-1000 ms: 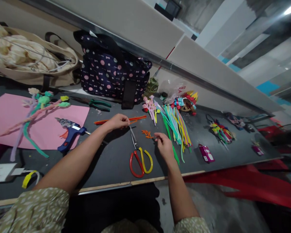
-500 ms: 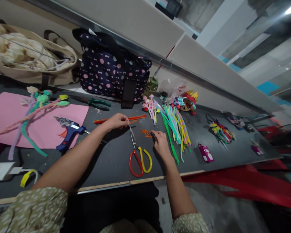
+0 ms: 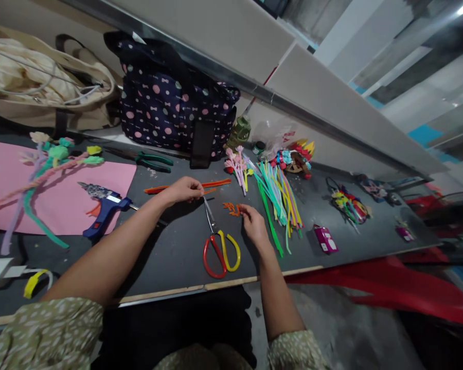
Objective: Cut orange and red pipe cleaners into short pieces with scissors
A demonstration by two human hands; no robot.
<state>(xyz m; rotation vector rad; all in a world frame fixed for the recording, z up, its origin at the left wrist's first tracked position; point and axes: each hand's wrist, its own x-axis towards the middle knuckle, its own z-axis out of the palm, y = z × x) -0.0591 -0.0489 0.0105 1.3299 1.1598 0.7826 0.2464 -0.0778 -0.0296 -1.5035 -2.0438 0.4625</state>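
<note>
Left hand [image 3: 183, 189]: fingers pinched on the long orange pipe cleaner [image 3: 216, 183], which lies flat across the tabletop [image 3: 177, 252] and runs out both sides of the grip.
Right hand [image 3: 252, 225]: fingertips down on the small orange curled piece [image 3: 231, 208], touching it; whether they actually grip it, cannot tell.
Between the hands: scissors [image 3: 219, 241] with one red and one yellow handle, blades shut and pointing up toward the left hand, lying right in the gap.
Right of the right hand: a fan of green, yellow and pink pipe cleaners [image 3: 280, 198], just beside the wrist.
Behind those: little pink stem flowers [image 3: 237, 167] and a colourful heap of finished pieces [image 3: 295, 159].
Left side: blue glue gun [image 3: 104, 210] on the edge of the pink sheet [image 3: 61, 192], with a twisted green-and-pink stem [image 3: 42, 174] across it.
Back row: green-handled pliers [image 3: 154, 162], a dotted dark bag [image 3: 170, 110], a beige bag [image 3: 42, 92].
Far right: a small magenta packet [image 3: 324, 239].
</note>
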